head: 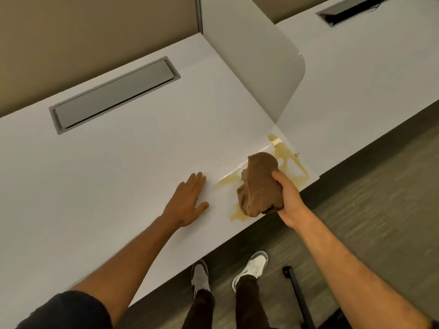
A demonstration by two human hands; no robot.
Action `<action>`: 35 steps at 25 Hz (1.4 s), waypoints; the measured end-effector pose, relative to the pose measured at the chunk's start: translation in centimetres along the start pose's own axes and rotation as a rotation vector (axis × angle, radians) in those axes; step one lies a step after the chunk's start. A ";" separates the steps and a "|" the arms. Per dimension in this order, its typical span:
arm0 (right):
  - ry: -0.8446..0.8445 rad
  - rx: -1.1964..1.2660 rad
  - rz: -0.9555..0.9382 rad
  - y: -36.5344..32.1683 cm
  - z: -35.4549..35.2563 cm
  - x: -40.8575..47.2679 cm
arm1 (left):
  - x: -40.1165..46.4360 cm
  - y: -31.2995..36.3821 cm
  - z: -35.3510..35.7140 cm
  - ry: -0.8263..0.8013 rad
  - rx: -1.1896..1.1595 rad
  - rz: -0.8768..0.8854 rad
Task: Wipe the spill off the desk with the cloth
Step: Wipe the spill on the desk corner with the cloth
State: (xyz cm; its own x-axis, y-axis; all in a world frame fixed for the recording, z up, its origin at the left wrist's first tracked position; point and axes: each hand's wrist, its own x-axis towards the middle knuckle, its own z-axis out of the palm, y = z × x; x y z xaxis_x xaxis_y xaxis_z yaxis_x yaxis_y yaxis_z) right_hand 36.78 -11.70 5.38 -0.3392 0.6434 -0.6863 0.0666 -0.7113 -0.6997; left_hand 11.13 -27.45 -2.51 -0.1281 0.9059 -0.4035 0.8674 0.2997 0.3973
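Note:
A yellowish spill [286, 160] spreads over the right front corner of the white desk [133, 162], running from the divider's foot to the front edge. My right hand [288, 198] is shut on a bunched brown cloth [260, 186], which hangs over the middle of the spill and hides part of it. Whether the cloth touches the desk I cannot tell. My left hand [190, 198] lies flat and open on the desk, fingers apart, just left of the spill.
A grey cable hatch [114, 95] is set into the desk at the back left. A white divider panel [256, 60] stands at the desk's right edge, with a second desk [361, 74] beyond. My shoes [251, 267] and a black chair leg [297, 290] are on the floor below.

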 end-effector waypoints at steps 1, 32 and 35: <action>0.023 -0.067 -0.059 0.5 0.7 0.4 | 0.1 -1.1 0.6 -0.020 0.056 0.032; 0.021 -1.293 -0.780 11.0 10.8 7.8 | 1.1 -4.3 4.8 0.163 0.190 0.092; 0.022 -1.305 -0.772 12.0 9.7 6.3 | 1.2 -4.5 4.9 0.190 0.163 0.114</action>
State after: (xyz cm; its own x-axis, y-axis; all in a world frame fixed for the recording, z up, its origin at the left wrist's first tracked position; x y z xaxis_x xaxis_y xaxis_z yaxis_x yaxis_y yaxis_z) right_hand 26.32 -18.94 -5.42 -0.6657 0.7424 -0.0750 0.6484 0.5258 -0.5505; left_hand 9.37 -29.20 -8.79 -0.1001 0.9755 -0.1957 0.9453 0.1547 0.2872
